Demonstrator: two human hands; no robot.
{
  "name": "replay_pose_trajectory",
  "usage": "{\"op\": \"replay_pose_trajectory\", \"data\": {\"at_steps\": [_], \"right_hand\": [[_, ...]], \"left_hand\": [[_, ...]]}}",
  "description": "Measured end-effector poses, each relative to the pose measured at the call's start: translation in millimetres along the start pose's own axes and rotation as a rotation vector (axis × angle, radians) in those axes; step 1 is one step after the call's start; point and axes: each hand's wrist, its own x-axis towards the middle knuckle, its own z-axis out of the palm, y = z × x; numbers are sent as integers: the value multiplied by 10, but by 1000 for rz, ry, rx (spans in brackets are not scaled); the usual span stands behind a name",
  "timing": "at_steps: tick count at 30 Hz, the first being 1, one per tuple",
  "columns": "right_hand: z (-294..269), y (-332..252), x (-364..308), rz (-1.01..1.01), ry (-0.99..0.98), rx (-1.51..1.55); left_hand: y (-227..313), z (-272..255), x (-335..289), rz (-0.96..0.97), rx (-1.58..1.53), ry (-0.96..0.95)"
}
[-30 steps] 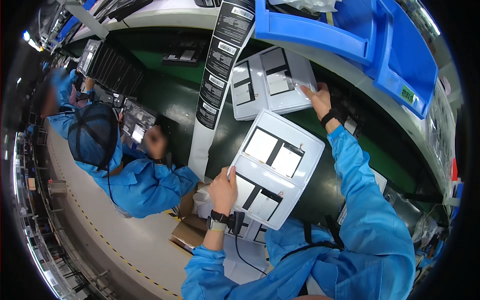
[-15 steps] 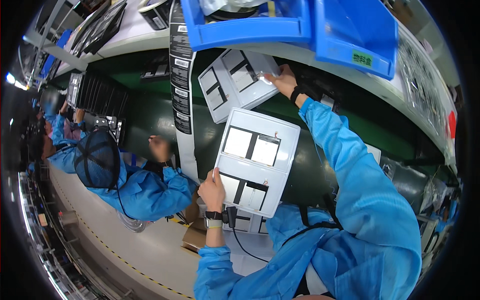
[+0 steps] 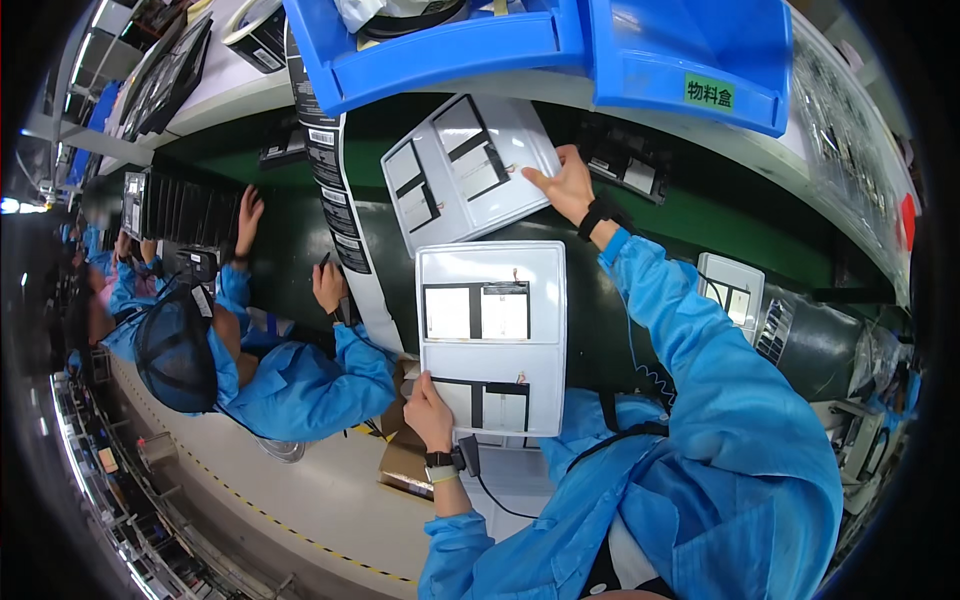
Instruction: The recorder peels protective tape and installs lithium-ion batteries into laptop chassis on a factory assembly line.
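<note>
Grasping: near tray [image 3: 548, 350] with the left grip [image 3: 430, 416], far tray [image 3: 475, 215] with the right grip [image 3: 568, 188].
Near tray: white, in front of the torso at the near side of the dark green bench [image 3: 600, 335]; two compartments, one beyond the other. Cannot tell what bears its weight.
Contents: upper pack [image 3: 476, 310] and lower pack [image 3: 478, 403], each with two pale panels, a black band between and a small wire lead at the far edge.
Left grip: closed on the left rim, thumb over the top, other fingers partly hidden.
Far tray: white, set askew beyond the near one; two compartments, similar packs inside. Contact between the trays: cannot tell.
Right grip: closed about the right edge, thumb flat on the upper face, fingers along the outside.
Right of far tray: dark module [image 3: 625, 165], just beside the right grip.
Beyond right sleeve: small white tray [image 3: 731, 270] with a pale panel.
Label strip [image 3: 335, 200]: black printed patches on white backing, hanging left of both trays.
Overhead shelf: two blue bins, left bin [image 3: 450, 65] and right bin [image 3: 690, 60], side by side.
Left: co-worker [image 3: 310, 390] in blue, near a row of dark panels [image 3: 190, 210].
Floor: open cardboard box [image 3: 405, 468].
</note>
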Motion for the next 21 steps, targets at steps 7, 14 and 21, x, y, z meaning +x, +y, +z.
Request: {"op": "replay_pose_trajectory", "data": {"at_steps": [7,14,21], "right_hand": [[-311,215,-6,6,68,-40],[-799,449,-151,-32,164,-47],[-1200,502,-276,-78,183,-60]], "left_hand": [[26,72,77,44,7,41],[16,102,65,-23,17,-7],[-57,136,49,82,56,61]]}}
